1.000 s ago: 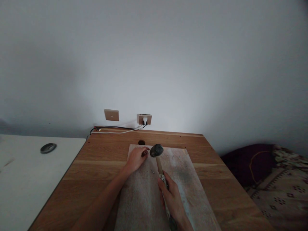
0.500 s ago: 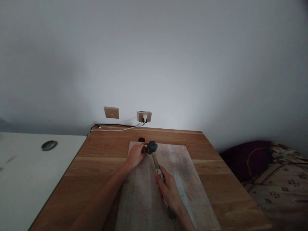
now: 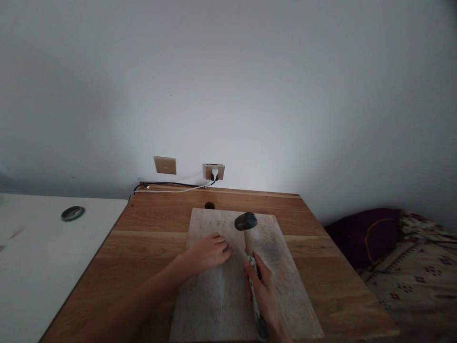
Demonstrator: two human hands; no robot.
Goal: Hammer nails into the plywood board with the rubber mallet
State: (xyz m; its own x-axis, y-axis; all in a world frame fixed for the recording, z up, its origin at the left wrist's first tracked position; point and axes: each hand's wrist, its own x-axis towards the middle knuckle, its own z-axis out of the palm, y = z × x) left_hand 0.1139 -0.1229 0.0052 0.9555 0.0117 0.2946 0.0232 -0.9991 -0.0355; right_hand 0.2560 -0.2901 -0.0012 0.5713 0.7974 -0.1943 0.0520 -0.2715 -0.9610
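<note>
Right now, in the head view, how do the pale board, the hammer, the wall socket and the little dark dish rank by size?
1. pale board
2. hammer
3. wall socket and dark dish: they look alike, so unranked.

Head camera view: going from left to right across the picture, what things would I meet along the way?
round dark dish → wall switch → left hand → hammer → dark purple cushion → patterned cloth
</note>
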